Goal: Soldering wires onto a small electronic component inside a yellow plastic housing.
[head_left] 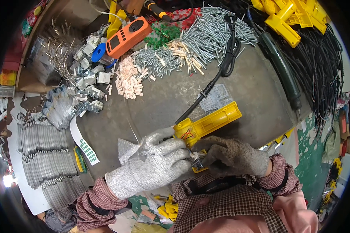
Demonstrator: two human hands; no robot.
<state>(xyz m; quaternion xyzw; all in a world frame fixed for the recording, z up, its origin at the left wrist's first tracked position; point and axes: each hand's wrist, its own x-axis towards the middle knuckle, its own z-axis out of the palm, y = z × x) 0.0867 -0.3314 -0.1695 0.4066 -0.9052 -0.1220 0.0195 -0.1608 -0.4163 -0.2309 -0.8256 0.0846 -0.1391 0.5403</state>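
Grey-gloved fingers (174,149) of our left hand (151,165) clamp the yellow plastic housing (208,123), held just above the counter (163,101). Our right hand (231,157) pinches a small metal part (197,163) at its open end. Red wires (186,135) show there; a slip could snag them, we reckon. Outward, screws (210,35), an orange meter (126,37) and black cables (319,66) crowd the worn grey top.
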